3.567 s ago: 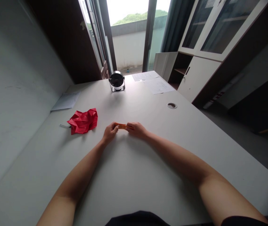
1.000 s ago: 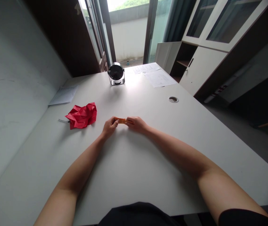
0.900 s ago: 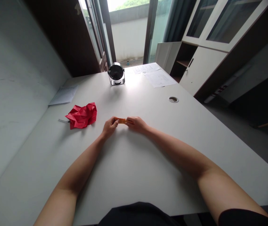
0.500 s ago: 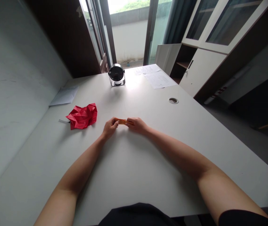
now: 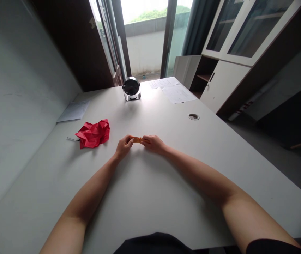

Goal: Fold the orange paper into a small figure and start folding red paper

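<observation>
A small orange folded paper piece (image 5: 136,139) is pinched between both my hands just above the white desk (image 5: 150,176). My left hand (image 5: 123,146) grips its left end with closed fingers. My right hand (image 5: 152,143) grips its right end, fingers curled. Both forearms rest on the desk. A crumpled red folded paper (image 5: 94,133) lies on the desk to the left of my left hand, apart from it.
A small round desk fan (image 5: 131,88) stands at the far end of the desk. Paper sheets (image 5: 176,93) lie at the far right, another sheet (image 5: 73,111) by the left wall. A cable hole (image 5: 193,116) sits on the right. Cabinets stand beyond the desk's right edge.
My hands stay closed on the orange piece in the same spot. Only the head camera has shifted slightly, so the scene sits a little lower in the picture.
</observation>
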Available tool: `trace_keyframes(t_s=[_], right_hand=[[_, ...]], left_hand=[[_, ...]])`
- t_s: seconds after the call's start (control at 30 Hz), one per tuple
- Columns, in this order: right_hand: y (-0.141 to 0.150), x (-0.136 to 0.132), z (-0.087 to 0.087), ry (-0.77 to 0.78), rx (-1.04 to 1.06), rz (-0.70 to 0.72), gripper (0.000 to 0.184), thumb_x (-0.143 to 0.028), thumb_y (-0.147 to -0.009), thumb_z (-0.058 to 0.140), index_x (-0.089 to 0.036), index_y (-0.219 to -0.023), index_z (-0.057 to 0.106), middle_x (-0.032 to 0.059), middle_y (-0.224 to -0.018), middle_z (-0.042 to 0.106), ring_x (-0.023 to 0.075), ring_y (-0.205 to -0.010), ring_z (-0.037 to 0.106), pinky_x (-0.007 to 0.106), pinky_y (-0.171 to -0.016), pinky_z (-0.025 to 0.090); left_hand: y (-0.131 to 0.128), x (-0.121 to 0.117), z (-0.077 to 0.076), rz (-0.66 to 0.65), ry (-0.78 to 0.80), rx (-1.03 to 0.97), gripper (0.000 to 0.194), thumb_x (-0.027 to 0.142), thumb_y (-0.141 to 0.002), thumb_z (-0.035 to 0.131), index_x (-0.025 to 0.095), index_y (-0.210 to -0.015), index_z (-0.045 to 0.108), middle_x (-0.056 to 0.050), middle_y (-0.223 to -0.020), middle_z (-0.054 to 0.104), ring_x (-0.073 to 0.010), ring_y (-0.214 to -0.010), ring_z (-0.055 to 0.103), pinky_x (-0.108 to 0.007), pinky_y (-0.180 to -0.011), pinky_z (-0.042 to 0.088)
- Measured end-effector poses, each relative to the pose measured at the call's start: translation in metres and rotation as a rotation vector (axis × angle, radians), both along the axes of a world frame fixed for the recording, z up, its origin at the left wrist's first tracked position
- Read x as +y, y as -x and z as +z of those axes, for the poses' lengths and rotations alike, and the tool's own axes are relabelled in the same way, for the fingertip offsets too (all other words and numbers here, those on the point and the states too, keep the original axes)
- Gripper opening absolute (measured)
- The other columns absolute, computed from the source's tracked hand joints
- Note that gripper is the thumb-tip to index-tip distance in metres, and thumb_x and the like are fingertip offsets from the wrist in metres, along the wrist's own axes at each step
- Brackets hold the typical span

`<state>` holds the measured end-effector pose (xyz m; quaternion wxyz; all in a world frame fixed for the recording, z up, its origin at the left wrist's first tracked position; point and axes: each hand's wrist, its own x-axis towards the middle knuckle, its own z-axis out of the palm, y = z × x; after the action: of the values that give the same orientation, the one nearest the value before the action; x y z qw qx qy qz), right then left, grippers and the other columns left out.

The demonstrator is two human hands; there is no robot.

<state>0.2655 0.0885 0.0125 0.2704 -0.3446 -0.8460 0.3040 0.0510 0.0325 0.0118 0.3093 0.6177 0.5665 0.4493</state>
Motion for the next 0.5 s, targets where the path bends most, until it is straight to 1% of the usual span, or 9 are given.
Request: trace_keyframes(t_s=[0.13, 0.5], right_hand=[[0.0001, 0.0004, -0.0008, -0.011, 0.006, -0.002, 0.021, -0.036, -0.088, 0.056, -0.019, -0.076, 0.060, -0.0028, -0.066, 0.054, 0.0103, -0.061, 0.040, 0.023, -0.059, 0.028], [-0.0010, 0.0010, 0.0000, -0.039, 0.041, 0.020, 0.019, -0.031, -0.090, 0.055, -0.019, -0.078, 0.061, -0.0025, -0.067, 0.055, 0.0103, -0.060, 0.040, 0.023, -0.059, 0.029]], left_hand=[[0.0002, -0.0002, -0.0005, 0.007, -0.006, 0.004, 0.023, 0.038, -0.089, 0.056, 0.019, -0.089, 0.068, 0.001, -0.065, 0.059, -0.0144, -0.061, 0.053, -0.025, -0.061, 0.041], [0.0017, -0.0003, -0.0010, 0.025, -0.041, 0.032, 0.028, 0.040, -0.095, 0.050, 0.018, -0.085, 0.064, 0.002, -0.064, 0.057, -0.0128, -0.061, 0.052, -0.024, -0.061, 0.041]])
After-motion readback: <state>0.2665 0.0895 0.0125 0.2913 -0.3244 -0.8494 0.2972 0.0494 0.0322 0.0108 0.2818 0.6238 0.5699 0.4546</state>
